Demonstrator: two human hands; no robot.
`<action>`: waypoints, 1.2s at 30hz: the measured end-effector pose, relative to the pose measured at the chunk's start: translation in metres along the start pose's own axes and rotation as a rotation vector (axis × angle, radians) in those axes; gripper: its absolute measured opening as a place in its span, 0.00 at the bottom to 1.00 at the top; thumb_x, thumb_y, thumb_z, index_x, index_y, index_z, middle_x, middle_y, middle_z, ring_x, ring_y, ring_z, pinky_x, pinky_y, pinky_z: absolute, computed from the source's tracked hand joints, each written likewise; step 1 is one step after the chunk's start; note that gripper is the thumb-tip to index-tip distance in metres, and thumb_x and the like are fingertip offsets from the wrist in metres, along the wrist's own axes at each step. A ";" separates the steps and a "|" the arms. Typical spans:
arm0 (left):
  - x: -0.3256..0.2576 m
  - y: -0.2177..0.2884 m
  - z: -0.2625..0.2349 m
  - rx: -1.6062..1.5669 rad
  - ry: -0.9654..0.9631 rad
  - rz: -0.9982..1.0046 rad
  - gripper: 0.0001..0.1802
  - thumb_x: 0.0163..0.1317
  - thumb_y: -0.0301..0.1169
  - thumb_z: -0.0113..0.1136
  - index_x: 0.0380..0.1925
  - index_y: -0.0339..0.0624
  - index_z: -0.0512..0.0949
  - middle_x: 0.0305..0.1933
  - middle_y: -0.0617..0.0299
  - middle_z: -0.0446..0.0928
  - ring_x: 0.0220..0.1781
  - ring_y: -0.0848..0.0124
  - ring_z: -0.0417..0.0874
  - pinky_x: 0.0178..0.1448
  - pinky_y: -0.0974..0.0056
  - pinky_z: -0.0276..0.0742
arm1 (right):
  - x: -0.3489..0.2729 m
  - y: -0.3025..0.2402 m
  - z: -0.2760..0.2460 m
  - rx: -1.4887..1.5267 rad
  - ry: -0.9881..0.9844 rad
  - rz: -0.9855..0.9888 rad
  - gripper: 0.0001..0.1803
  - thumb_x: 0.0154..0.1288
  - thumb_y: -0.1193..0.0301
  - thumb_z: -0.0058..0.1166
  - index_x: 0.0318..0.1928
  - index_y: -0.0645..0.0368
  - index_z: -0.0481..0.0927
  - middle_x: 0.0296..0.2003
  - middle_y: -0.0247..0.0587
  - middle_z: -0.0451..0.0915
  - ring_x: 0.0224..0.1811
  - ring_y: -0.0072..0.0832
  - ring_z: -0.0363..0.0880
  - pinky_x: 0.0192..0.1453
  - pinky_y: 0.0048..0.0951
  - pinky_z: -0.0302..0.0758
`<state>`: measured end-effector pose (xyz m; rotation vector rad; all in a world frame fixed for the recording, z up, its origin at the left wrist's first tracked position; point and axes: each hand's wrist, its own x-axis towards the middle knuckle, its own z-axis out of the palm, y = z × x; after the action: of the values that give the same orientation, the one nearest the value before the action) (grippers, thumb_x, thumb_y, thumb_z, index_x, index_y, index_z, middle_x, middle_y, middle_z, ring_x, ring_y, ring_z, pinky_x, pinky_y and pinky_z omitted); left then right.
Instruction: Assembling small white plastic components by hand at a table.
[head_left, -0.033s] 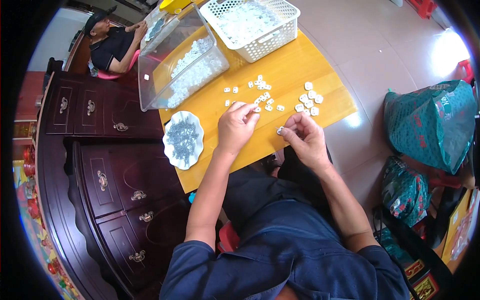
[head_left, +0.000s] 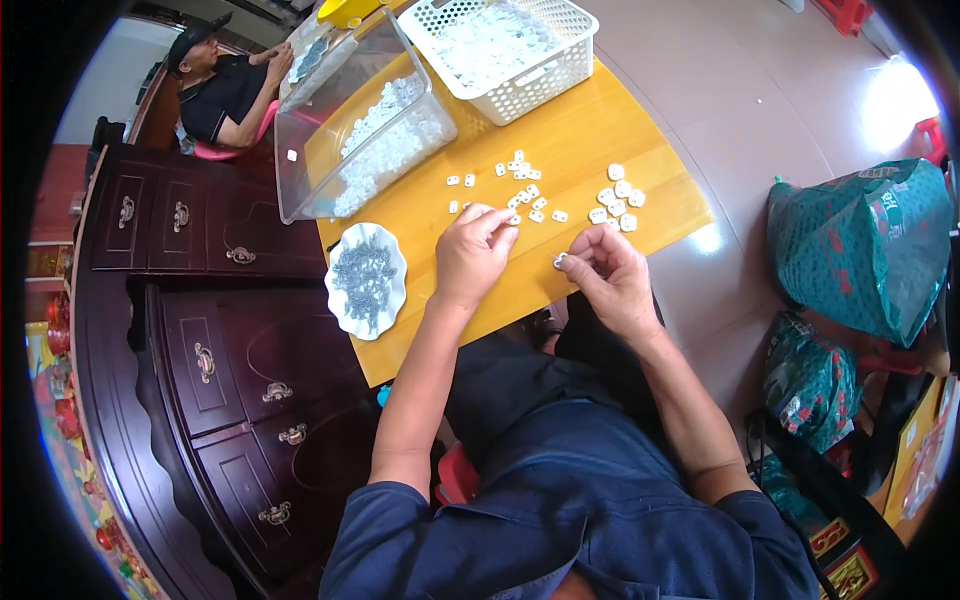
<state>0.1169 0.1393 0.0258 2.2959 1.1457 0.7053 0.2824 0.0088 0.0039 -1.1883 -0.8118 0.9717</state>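
Note:
My right hand (head_left: pixel 612 278) is closed in a pinch over the near part of the table, gripping a small white plastic piece (head_left: pixel 560 261) at thumb and fingertips. Thumb and index finger of my left hand (head_left: pixel 474 252) close on another small white piece with dark holes (head_left: pixel 514 218), at the near side of a loose scatter of such pieces (head_left: pixel 523 172). To the right lies a cluster of larger rounded white pieces (head_left: pixel 628 223). Left of my left forearm stands a scalloped white dish (head_left: pixel 398 262) holding many small grey metal-looking parts (head_left: pixel 362 280).
Behind the scatter are a clear plastic bin (head_left: pixel 290 190) and a white perforated basket (head_left: pixel 540 92), both with white pieces. A dark wooden cabinet (head_left: pixel 240 330) borders the left. Green bags (head_left: pixel 850 250) stand right. Another person (head_left: pixel 225 95) sits far left.

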 end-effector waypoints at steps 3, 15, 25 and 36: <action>0.001 -0.007 0.004 0.090 0.021 0.092 0.07 0.60 0.29 0.68 0.39 0.42 0.85 0.37 0.59 0.83 0.35 0.58 0.85 0.41 0.58 0.81 | 0.000 0.001 -0.001 0.009 0.020 0.016 0.07 0.66 0.77 0.65 0.39 0.60 0.78 0.26 0.27 0.80 0.27 0.10 0.74 0.34 0.17 0.73; -0.018 0.008 0.000 -0.509 -0.037 -0.202 0.06 0.72 0.26 0.58 0.44 0.36 0.80 0.32 0.66 0.80 0.25 0.83 0.74 0.30 0.73 0.72 | 0.000 -0.003 0.000 -0.015 0.015 0.038 0.07 0.67 0.76 0.64 0.39 0.61 0.77 0.24 0.26 0.79 0.25 0.09 0.72 0.32 0.17 0.70; -0.034 0.029 -0.010 -0.871 -0.232 -0.308 0.14 0.70 0.23 0.62 0.55 0.34 0.79 0.39 0.66 0.82 0.32 0.85 0.77 0.36 0.77 0.75 | -0.001 0.001 0.002 -0.042 -0.023 0.040 0.07 0.67 0.76 0.64 0.40 0.62 0.77 0.26 0.27 0.80 0.26 0.09 0.73 0.30 0.17 0.71; -0.036 0.029 -0.010 -0.743 -0.225 -0.159 0.13 0.67 0.19 0.63 0.51 0.35 0.82 0.40 0.68 0.84 0.37 0.86 0.81 0.44 0.76 0.79 | -0.003 0.007 0.000 0.006 -0.083 0.053 0.09 0.67 0.77 0.64 0.43 0.62 0.77 0.30 0.28 0.81 0.30 0.09 0.75 0.34 0.17 0.73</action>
<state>0.1083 0.0959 0.0431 1.5904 0.7725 0.6490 0.2798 0.0072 -0.0026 -1.1759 -0.8463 1.0718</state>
